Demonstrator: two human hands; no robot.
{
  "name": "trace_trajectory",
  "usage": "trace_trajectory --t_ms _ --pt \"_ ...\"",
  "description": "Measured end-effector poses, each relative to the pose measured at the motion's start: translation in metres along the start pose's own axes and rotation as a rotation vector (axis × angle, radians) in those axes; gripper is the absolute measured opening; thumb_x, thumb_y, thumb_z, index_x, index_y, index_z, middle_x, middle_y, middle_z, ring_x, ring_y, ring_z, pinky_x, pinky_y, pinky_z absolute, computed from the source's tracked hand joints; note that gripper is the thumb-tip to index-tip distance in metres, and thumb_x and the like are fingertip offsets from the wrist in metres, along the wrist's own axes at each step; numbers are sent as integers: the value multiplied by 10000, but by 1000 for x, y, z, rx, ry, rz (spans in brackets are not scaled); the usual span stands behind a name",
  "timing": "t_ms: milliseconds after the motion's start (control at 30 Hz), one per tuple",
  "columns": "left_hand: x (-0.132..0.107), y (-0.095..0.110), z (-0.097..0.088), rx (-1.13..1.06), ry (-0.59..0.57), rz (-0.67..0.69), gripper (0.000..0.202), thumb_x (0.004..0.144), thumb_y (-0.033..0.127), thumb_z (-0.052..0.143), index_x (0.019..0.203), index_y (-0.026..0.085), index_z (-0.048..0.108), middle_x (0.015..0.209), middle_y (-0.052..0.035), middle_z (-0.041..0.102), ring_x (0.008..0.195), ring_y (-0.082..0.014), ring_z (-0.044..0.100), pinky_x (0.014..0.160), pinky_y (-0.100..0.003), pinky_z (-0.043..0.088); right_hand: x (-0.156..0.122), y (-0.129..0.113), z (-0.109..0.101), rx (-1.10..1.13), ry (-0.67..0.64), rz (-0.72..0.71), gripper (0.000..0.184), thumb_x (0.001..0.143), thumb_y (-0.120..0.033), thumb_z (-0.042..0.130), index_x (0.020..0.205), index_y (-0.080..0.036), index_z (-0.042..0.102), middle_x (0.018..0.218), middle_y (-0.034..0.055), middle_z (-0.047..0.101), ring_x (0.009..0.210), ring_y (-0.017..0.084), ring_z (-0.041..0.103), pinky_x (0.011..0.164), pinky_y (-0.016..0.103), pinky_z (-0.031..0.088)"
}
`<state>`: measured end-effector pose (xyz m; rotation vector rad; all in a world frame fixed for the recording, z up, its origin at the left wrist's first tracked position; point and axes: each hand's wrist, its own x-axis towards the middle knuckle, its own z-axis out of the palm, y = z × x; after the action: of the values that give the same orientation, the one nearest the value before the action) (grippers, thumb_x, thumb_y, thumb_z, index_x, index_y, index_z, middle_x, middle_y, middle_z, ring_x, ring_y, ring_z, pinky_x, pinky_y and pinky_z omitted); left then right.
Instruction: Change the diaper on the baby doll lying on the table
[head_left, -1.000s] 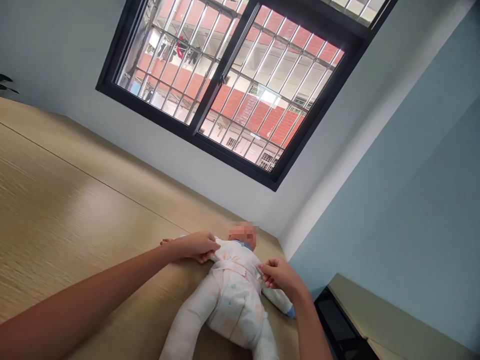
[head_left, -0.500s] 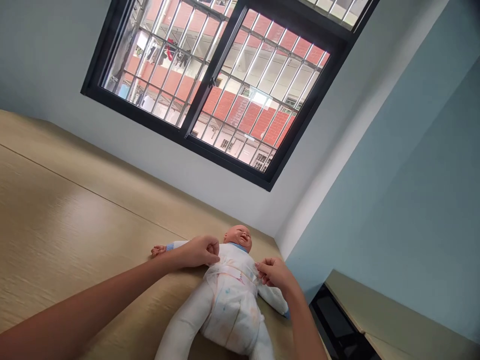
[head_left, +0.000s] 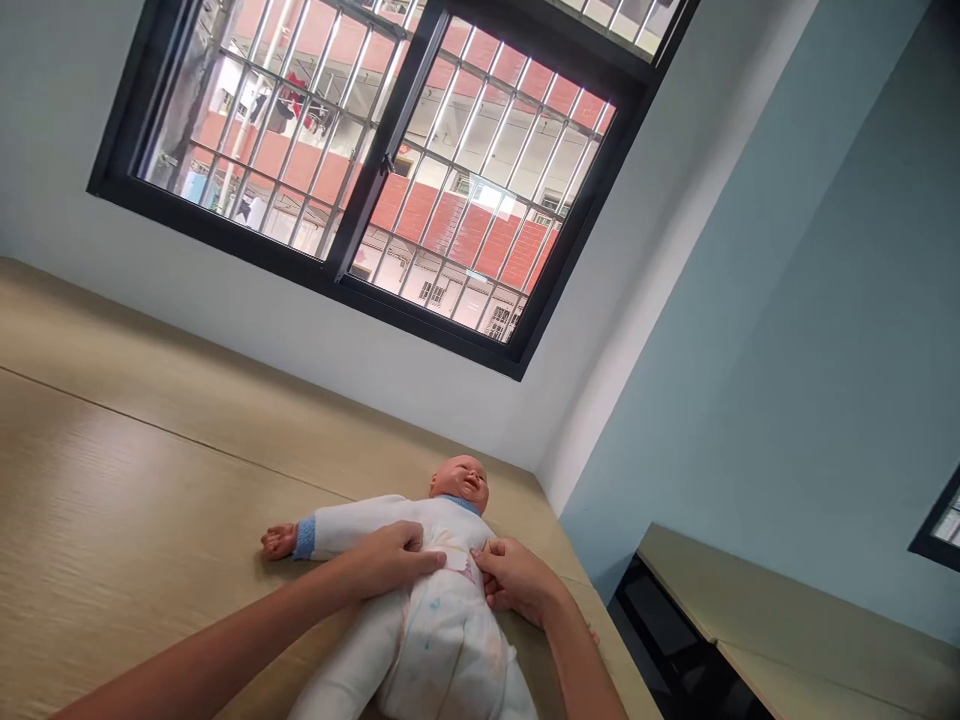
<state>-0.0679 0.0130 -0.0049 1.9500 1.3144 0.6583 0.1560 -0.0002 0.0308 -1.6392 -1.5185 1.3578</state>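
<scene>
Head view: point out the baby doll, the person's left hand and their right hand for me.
Baby doll [head_left: 459, 484]: head view, on its head.
Left hand [head_left: 390, 560]: head view, on the back of the hand.
Right hand [head_left: 516, 580]: head view, on the back of the hand.

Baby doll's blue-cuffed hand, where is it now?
The doll's hand lies on the wooden tabletop, left of the person's left hand in the head view.
</scene>
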Motion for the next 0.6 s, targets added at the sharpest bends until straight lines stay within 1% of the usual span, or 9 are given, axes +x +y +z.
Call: trace_trajectory --t_ms 100,167,233,300,367,433,500,567,600 --pt "4 6 10 22 82 -74 507 713 645 547 764 145 476 740 -9 524 689 -79 368 636 -256 185 -1 -2 5 -5 6 18 380 828 -387 703 754 -178 394 640 -28 487 537 65 445 499 173 371" --pt "5 7 12 12 110 -77 493 699 624 570 765 145 476 751 -13 536 694 -82 371 635 -256 182 -1 -2 7 -18 27 21 369 831 -378 700 757 -180 398 634 -30 483 531 65 440 492 176 363" --pt "5 5 9 -18 107 -76 499 689 628 582 755 145 474 739 -10 530 689 -79 371 625 -251 192 -1 -3 6 -33 58 12 343 855 -367 667 760 -182 394 620 -35 466 518 62 424 482 176 351" --pt "5 4 1 -37 84 -73 505 672 631 600 735 144 482 710 -1 512 668 -73 371 605 -245 204 -4 -5 0 -46 70 -9 313 869 -362 639 770 -179 406 623 -33 473 519 62 429 488 178 360" --pt "3 6 -9 -36 75 -50 443 655 560 634 722 143 501 696 12 508 648 -62 372 586 -236 217 -8 -8 -8 -66 60 -51 297 852 -368 648 776 -166 444 646 -17 512 530 64 451 494 179 362" --pt "-2 12 -18 -23 81 43 288 675 419 614 745 147 549 717 20 543 658 -58 409 596 -220 255 -12 -12 -15 -89 56 -108 296 809 -369 684 766 -153 486 646 -7 534 526 63 450 475 177 320" --pt "-10 20 -22 -6 65 180 190 713 305 549 823 174 632 815 20 619 738 -67 490 673 -203 331 -15 -13 -16 -151 56 -163 291 754 -347 721 729 -150 508 606 -13 522 501 63 429 451 189 263" --pt "-18 29 -23 40 17 319 264 767 254 485 916 227 701 958 14 673 891 -94 554 824 -211 385 -13 -10 -13 -236 49 -189 270 706 -306 733 680 -155 511 553 -22 497 475 69 410 445 206 240" --pt "-21 32 -23 70 -7 365 307 791 241 460 951 252 721 1026 10 680 969 -110 559 900 -224 384 -12 -8 -11 -272 45 -194 266 688 -294 732 657 -159 505 533 -23 488 466 73 405 445 213 239"
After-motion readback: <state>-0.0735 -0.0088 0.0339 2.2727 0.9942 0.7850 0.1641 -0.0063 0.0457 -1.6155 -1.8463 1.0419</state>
